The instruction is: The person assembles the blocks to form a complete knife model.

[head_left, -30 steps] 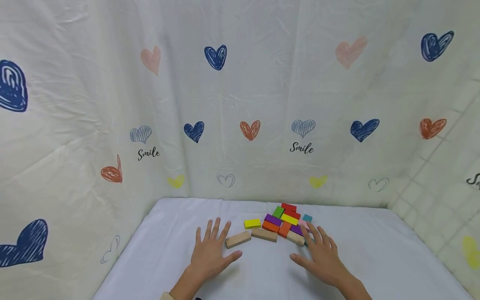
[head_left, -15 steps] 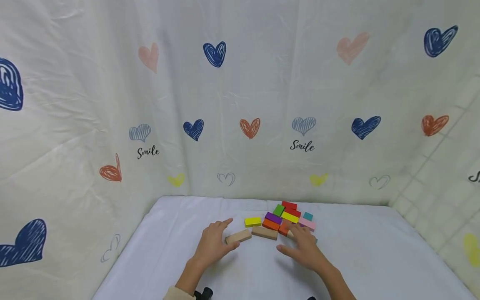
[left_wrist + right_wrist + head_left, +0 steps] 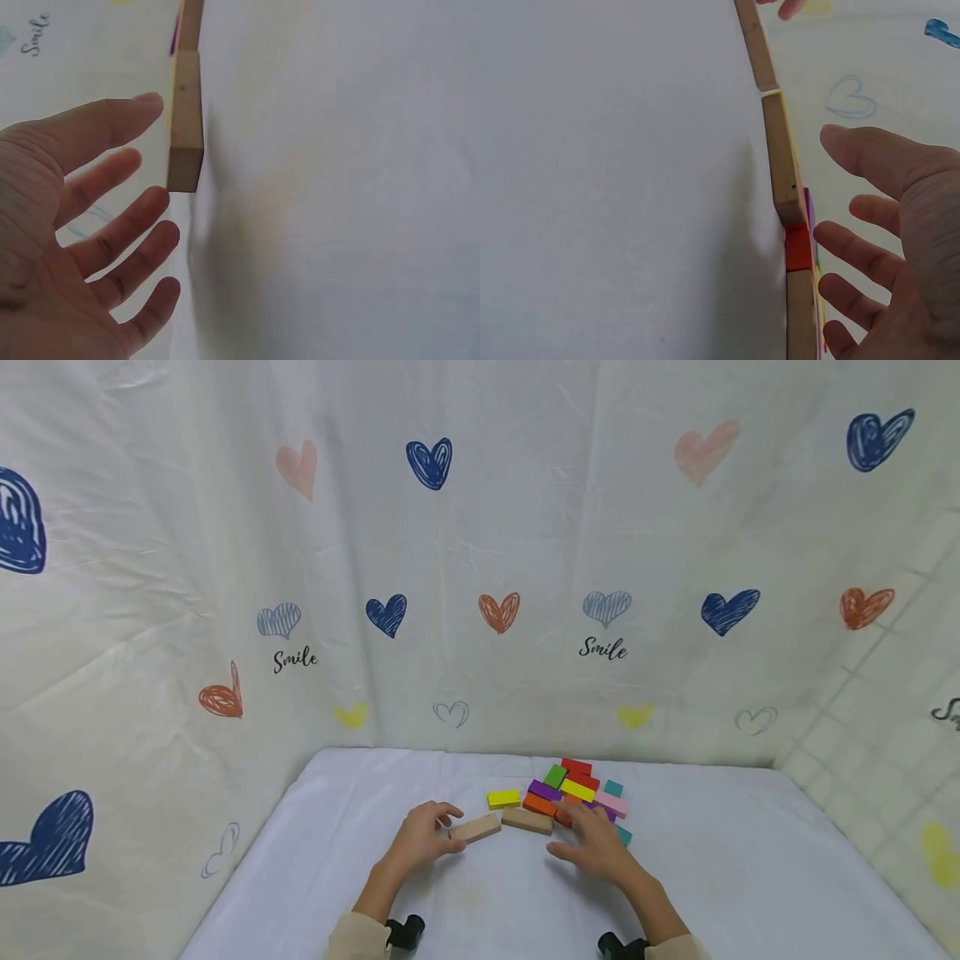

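Observation:
In the head view my left hand [image 3: 422,841] is at the left end of a plain wooden block [image 3: 476,829], thumb and fingers apart around that end. The left wrist view shows the fingers loosely bent with nothing gripped, close to the block [image 3: 186,112]. My right hand [image 3: 595,843] hovers over the near side of the coloured blocks, by the right end of a second plain wooden block [image 3: 527,821]. Its fingers are spread and hold nothing in the right wrist view. From the head it hides a third plain block [image 3: 801,315] and part of an orange one [image 3: 798,247].
A yellow block [image 3: 503,799] lies apart, behind the plain blocks. Further right sits a cluster with orange [image 3: 537,804], green [image 3: 555,776], red [image 3: 576,767], pink [image 3: 611,803] and teal [image 3: 613,788] blocks. A white cloth [image 3: 375,793] covers the table; a heart-printed curtain [image 3: 525,543] stands behind.
Both hands have come down from a raised, spread pose. The left fingers have bent toward the left plain block; the right hand has moved left, away from the cluster's right side.

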The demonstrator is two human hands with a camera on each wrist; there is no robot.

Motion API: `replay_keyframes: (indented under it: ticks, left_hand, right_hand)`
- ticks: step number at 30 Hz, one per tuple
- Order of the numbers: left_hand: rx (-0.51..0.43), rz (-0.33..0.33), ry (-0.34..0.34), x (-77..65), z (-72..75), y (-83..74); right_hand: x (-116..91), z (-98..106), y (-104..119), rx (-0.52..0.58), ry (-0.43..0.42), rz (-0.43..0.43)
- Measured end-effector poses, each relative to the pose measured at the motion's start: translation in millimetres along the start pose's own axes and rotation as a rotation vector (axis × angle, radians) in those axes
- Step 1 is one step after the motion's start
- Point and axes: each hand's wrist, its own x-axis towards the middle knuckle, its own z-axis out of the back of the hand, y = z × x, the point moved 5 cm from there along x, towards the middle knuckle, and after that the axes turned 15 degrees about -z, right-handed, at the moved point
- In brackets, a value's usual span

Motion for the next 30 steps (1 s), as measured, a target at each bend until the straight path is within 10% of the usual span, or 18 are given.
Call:
replay_keyframes:
  ticks: [30]
  left_hand:
    - [-0.105,0.044,0.129,10.6,1.0,19.6]
  right_hand:
    - [35.4,-14.3,13.5,-0.098,-0.054,0.068]
